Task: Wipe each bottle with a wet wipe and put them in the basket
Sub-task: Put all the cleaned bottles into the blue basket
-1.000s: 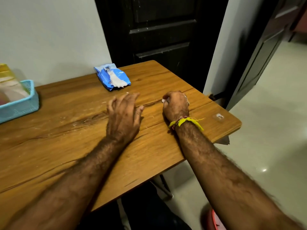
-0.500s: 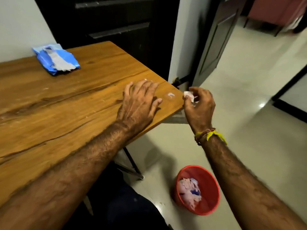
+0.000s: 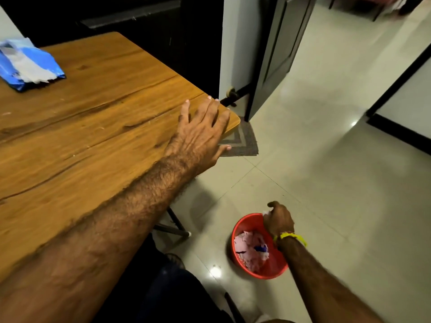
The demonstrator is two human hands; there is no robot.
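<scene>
Down goes the right hand (image 3: 278, 220), off the table edge to the round red plastic bin (image 3: 242, 229)!
One brown wooden table (image 3: 93, 127) braced under the left hand (image 3: 203, 129), fingers spread flat; one blue wipe pack (image 3: 25, 64) far beyond them; curled right fingers pinch one white wipe scrap (image 3: 265, 212) over the bin, likely for dropping. Bottles and basket: out of view.

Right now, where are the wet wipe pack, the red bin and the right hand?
wet wipe pack (image 3: 28, 64): head view, on its blue wrapper, lying on the table.
red bin (image 3: 271, 270): head view, on the inner red wall, near side.
right hand (image 3: 278, 219): head view, on the back of the hand, above the bin.
</scene>
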